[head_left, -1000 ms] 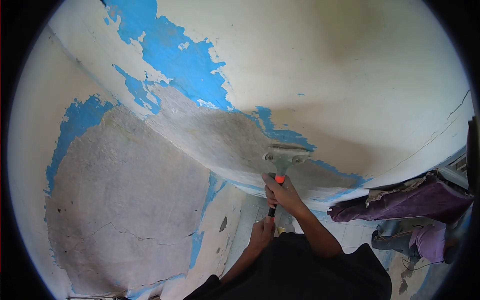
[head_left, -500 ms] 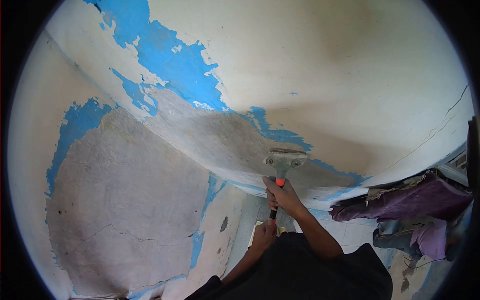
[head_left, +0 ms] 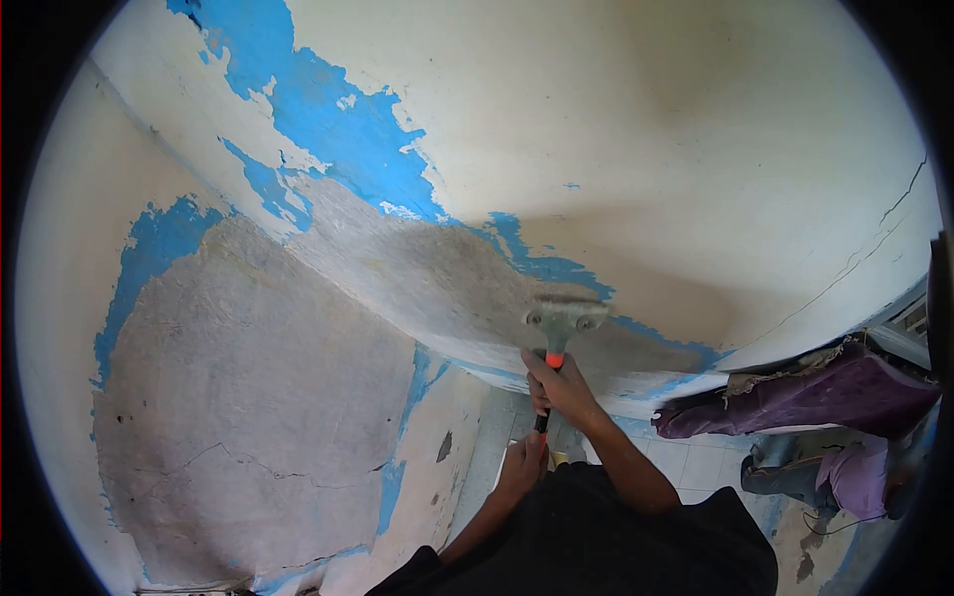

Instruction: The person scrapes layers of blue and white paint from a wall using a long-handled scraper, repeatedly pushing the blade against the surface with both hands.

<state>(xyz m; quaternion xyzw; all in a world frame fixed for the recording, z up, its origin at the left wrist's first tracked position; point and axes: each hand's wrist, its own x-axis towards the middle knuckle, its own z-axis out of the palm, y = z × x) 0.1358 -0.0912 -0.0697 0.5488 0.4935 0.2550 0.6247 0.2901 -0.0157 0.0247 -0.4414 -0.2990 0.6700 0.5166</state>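
Observation:
A long-handled scraper [head_left: 564, 316] with a wide head and a red and black handle meets the bare grey patch of the wall [head_left: 437, 268], just below the ragged blue edge. My right hand [head_left: 564, 385] is wrapped round the handle close under the head. Lower on the same handle, my left hand [head_left: 522, 465] grips near its end. Blue paint [head_left: 348, 129] shows where the cream layer [head_left: 636, 119] is gone.
Another wall at the left has a large grey patch [head_left: 258, 397] with a crack. At the right hangs dark purple cloth [head_left: 815, 392]. Beneath it, a person in a light purple top [head_left: 857, 477] is partly visible. Floor tiles [head_left: 681, 462] lie below.
The view has shifted very slightly. Both hands stay on the scraper, whose head remains at nearly the same place on the grey patch.

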